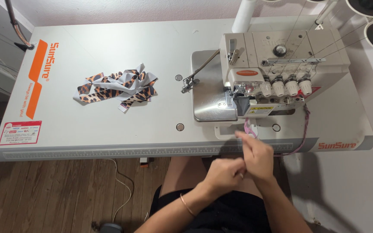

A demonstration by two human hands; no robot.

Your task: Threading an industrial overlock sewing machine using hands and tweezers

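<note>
The left hand (pixel 224 171) and the right hand (pixel 257 157) are close together, touching, just in front of the near edge of the white surface (pixel 109 125). The right hand pinches a thin pink strip (pixel 250 129) between its fingers. The strip runs up from the hand to the front of the sewing machine (pixel 277 73). The left hand is curled next to the right one, and I cannot tell if it holds the strip too. There is a thin bracelet (pixel 187 205) on the left wrist.

The sewing machine sits on the right part of the surface. It has four round knobs (pixel 286 85) in a row on its front and a shiny metal plate (pixel 210 92) on its left side. A pink and purple cord (pixel 304 129) hangs down from the right of the machine and loops to the edge of the surface.

A pile of scraps (pixel 117 87) lies well apart from the hands, on the left part of the surface. The scraps are grey and spotted like a leopard. A wood floor (pixel 57 194) shows under the surface, with a thin wire (pixel 124 194) on it
</note>
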